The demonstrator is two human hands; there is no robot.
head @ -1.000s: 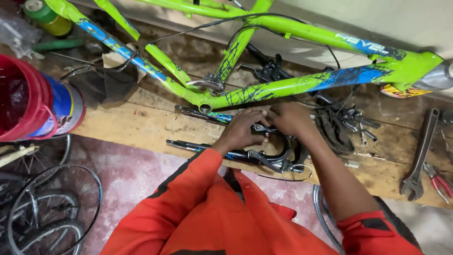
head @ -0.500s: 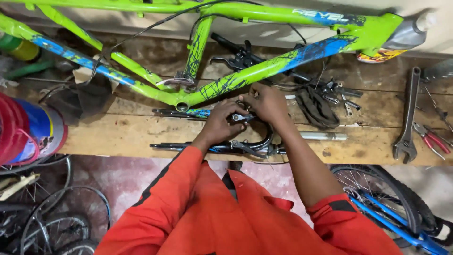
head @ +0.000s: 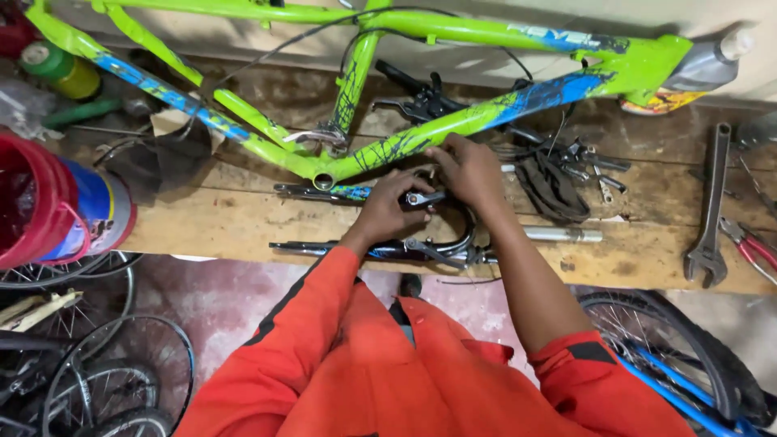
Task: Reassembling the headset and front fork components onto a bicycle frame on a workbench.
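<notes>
A black bicycle fork (head: pixel 421 247) lies on the wooden workbench (head: pixel 243 218), its legs pointing left. My left hand (head: pixel 387 209) grips a small wrench (head: pixel 421 197) at the fork's brake arch. My right hand (head: pixel 469 170) rests just above it, fingers curled on the same brake part. A green and blue bicycle frame (head: pixel 453 125) lies on the bench right behind both hands. What the fingers pinch is hidden.
A large wrench (head: pixel 711 210) and red-handled pliers (head: pixel 749 247) lie at the right. Black brake levers and cables (head: pixel 558 174) sit behind my right hand. A red bucket (head: pixel 40 202) stands at the left. Wheels (head: pixel 97 372) lie on the floor, and a blue bicycle's tyre (head: pixel 688 356) is at the lower right.
The view has shifted right and down. Both hands stay on the fork's brake part, with only small finger movements.
</notes>
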